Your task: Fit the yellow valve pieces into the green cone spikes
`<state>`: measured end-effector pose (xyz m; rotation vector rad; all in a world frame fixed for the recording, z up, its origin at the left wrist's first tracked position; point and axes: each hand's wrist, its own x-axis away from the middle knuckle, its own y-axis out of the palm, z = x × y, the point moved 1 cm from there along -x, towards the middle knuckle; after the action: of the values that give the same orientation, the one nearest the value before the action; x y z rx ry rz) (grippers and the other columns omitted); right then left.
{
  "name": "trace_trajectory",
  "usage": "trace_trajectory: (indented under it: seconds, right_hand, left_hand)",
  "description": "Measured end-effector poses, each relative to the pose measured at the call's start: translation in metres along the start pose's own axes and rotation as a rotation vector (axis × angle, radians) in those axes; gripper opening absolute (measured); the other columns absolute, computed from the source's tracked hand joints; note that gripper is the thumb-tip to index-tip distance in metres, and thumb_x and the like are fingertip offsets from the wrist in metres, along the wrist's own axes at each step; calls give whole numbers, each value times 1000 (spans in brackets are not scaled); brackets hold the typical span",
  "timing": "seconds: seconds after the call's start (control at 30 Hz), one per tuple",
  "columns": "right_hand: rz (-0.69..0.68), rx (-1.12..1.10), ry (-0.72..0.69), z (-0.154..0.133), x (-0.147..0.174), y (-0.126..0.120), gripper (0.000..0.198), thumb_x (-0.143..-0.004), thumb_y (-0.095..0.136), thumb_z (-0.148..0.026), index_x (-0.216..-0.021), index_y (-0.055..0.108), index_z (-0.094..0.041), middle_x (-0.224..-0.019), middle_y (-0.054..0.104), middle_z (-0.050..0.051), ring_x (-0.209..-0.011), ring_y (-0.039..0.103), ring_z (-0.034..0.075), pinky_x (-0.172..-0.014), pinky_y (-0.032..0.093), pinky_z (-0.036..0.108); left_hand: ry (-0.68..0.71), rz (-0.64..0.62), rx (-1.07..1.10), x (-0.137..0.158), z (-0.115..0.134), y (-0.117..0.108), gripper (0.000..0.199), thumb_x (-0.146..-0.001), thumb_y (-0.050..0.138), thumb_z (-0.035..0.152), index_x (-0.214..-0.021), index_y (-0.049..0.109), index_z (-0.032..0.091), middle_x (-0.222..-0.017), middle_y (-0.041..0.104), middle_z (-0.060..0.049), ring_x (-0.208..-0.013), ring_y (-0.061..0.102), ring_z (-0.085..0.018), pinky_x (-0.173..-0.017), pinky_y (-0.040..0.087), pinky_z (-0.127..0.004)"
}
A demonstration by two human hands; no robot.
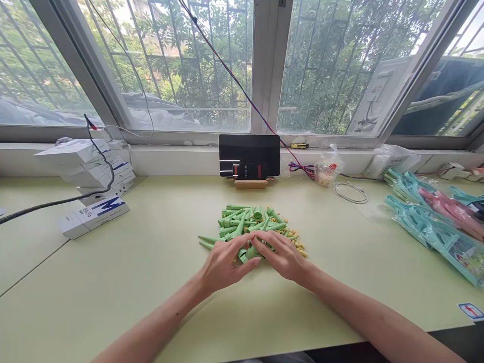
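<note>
A heap of green plastic cone-shaped pieces, with ribbed round ends and long pointed tips, lies on the pale green table. Small yellow pieces are scattered at its right edge. My left hand rests over the near left side of the heap, thumb apart from the extended fingers. From the right, my right hand reaches over the near side with its fingers stretched out. The fingertips of both hands meet above the heap. Some green pieces are hidden beneath them, and neither hand visibly grips one.
Behind the heap, a black screen stands against the sill in a cardboard stand. White boxes are stacked at left. A bagged cup and a coiled white cable sit back right. Bagged blue hangers lie far right.
</note>
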<state>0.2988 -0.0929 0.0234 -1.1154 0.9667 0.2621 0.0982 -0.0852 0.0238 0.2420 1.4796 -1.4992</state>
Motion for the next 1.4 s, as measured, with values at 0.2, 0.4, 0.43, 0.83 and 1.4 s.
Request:
trace_trajectory:
  seconds: [0.2,0.4,0.43,0.83,1.4]
  right_hand:
    - [-3,-35,9,2,5,5,40,-100,41,-7,-139,47,-8,-126,61,22,-117,61,27,-93,56,40]
    - [-48,-69,80,5,7,11,43,-98,39,-3,-140,45,-13,-129,60,21,-120,60,27,-91,58,40]
    - [-60,-79,102,5,7,12,44,-98,39,-3,-140,45,-14,-129,59,20,-119,60,27,-90,58,40]
    - [-105,-138,280,11,16,23,48,-98,43,-8,-143,45,-24,-135,51,17,-106,64,25,-77,60,37]
    - [24,-133,267,14,17,11,32,-97,49,-10,-127,53,-21,-120,58,13,-108,61,24,-89,56,39]
  left_hand:
    - [-70,-73,50,6,-2,8,45,-94,60,32,-134,43,22,-67,65,7,-41,47,-7,-47,35,-19]
    - [-261,-195,96,10,-8,15,46,-96,54,32,-138,39,26,-80,69,3,-45,45,-9,-49,37,-21]
    - [-285,-216,98,9,-9,16,46,-96,53,32,-139,38,26,-83,70,2,-47,46,-9,-50,38,-22]
    - [-394,-265,83,4,-13,16,40,-95,51,36,-132,40,24,-87,63,2,-49,46,-9,-55,42,-23]
    - [-400,-56,160,6,-17,9,29,-96,51,31,-123,42,25,-83,52,4,-47,40,-5,-48,38,-18]
